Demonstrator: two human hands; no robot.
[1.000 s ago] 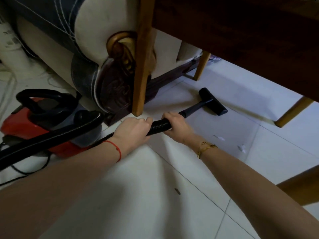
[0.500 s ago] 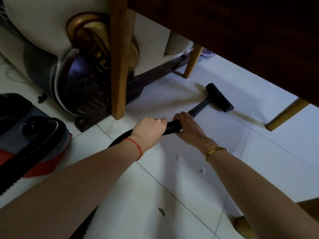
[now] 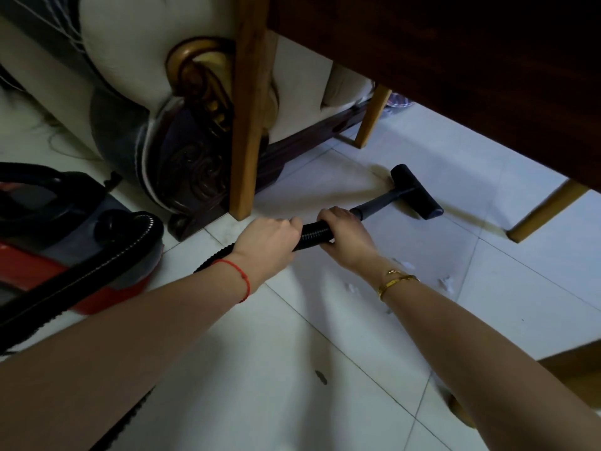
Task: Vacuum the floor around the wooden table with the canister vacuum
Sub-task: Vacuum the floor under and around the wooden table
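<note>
The black ribbed vacuum hose (image 3: 313, 234) runs low across the white tiled floor (image 3: 260, 369). My left hand (image 3: 266, 244) grips it from the left and my right hand (image 3: 344, 236) grips it just ahead, where the rigid black tube (image 3: 379, 203) begins. The tube ends in a black T-shaped floor nozzle (image 3: 418, 192), which lies on the tiles under the dark wooden table (image 3: 455, 70). The red and grey canister vacuum (image 3: 55, 232) sits on the floor at the left, with the hose looping out of it.
A table leg (image 3: 248, 125) stands right behind my left hand; two more legs (image 3: 372, 117) (image 3: 549, 211) stand farther back and right. A cream sofa with a carved dark base (image 3: 192, 164) is behind the near leg. White scraps (image 3: 445, 283) and a dark speck (image 3: 321, 377) lie on the tiles.
The view swung right and then back left, so the canister shows more again. Both hands kept their grip on the hose, and the nozzle stayed on the tiles under the table.
</note>
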